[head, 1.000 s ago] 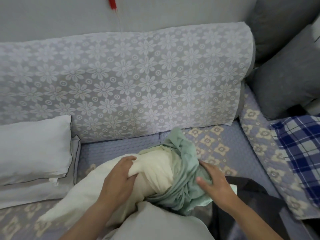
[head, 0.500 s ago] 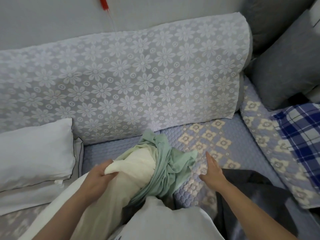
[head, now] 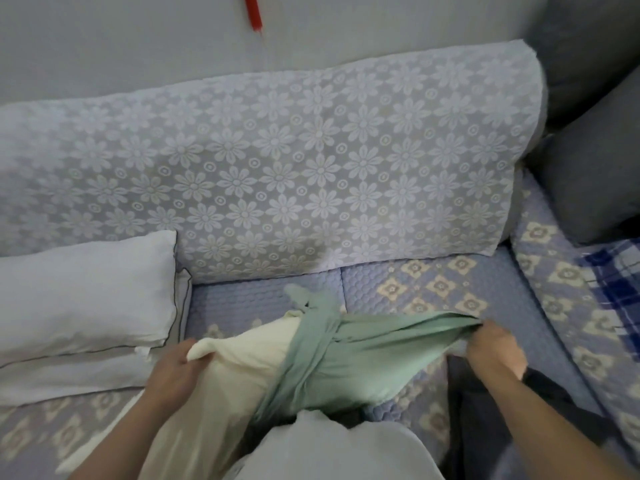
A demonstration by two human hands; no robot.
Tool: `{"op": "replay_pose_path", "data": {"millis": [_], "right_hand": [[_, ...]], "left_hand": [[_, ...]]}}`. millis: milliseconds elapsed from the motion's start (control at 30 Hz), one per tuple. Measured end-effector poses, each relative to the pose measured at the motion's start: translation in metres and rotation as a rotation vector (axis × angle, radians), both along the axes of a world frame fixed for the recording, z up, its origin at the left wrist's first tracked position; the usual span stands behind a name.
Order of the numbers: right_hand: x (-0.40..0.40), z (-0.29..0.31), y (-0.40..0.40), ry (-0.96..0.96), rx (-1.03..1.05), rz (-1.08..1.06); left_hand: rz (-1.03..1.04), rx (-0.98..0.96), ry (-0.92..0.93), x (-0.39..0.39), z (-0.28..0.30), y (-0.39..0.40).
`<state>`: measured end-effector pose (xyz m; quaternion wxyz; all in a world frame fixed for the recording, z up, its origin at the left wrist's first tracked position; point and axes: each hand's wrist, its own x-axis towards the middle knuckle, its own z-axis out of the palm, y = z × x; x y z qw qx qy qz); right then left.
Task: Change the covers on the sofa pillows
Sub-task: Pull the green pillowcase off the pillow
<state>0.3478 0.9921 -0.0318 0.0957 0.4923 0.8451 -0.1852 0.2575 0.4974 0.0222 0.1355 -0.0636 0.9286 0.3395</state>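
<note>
Two grips: left hand (head: 173,372) pinches the soft cream pillow (head: 239,362) corner; right hand (head: 495,348), beside it, clutches the limp, stretchy green cover (head: 363,355) edge.

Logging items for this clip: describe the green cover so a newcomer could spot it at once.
Below the floral-lace sofa backrest, on the quilted seat, lies a cream pillow. The pale green cover is bunched round its end, stretched rightward by the right hand; it is the only green fabric.

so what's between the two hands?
Head view: the cream pillow gripped by the left hand, then the green cover bunched round its end and stretched to the right hand.
</note>
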Motion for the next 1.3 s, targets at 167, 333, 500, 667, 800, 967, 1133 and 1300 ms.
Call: {"op": "replay_pose_path", "data": {"millis": [167, 333, 500, 667, 800, 967, 1133, 1300], "right_hand": [[-0.018, 0.006, 0.030, 0.110, -0.181, -0.337], [0.011, 0.003, 0.067, -0.016, -0.172, -0.361], [0.025, 0.016, 0.063, -0.029, -0.197, -0.401], [0.042, 0.028, 0.075, 0.036, -0.164, -0.573], [0.033, 0.067, 0.052, 0.269, -0.147, -0.709], [0.001, 0.116, 0.042, 0.802, -0.061, -0.794], [-0.060, 0.175, -0.019, 0.805, -0.338, -0.050], [-0.104, 0.262, -0.079, 0.948, -0.692, 0.094]], "left_hand": [[-0.031, -0.059, 0.022, -0.018, -0.010, 0.022], [0.168, -0.231, 0.066, -0.040, -0.014, 0.008], [0.432, -0.292, 0.096, -0.080, -0.003, 0.040], [0.624, -0.278, 0.051, -0.113, 0.007, 0.026], [0.669, -0.315, -0.086, -0.130, -0.005, 0.007], [0.479, -0.343, -0.278, -0.136, -0.039, 0.004], [0.157, -0.042, -0.309, -0.104, -0.013, 0.101], [-0.094, 0.535, -0.115, -0.040, 0.061, 0.198]]}}
